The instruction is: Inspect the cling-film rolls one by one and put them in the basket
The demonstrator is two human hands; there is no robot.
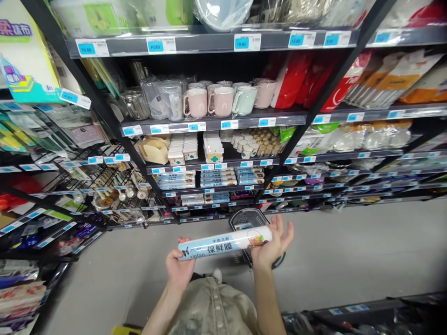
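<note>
Holding a long white-and-pale-blue cardboard box of cling film (225, 243) crosswise in front of the body, above the grey shop floor (349, 251) and a dark perforated plastic shopping basket (248, 222); the left hand (179, 269) is curled closed round the box's left end, fingers wrapped over its top edge; the right hand (273, 244) only props the right end against the palm, fingers spread and open, so it supports rather than clamps; the box's long axis runs left to right and tilts slightly, the right end with the coloured fruit print higher and farther from the body, the printed face turned up towards the camera; judged risk: with one end merely resting on an open palm, a small shift of that hand could let the box pivot about the left grip and drop towards the basket or floor; shelves of pink and pale green ceramic mugs (220, 100) stand well apart behind.
</note>
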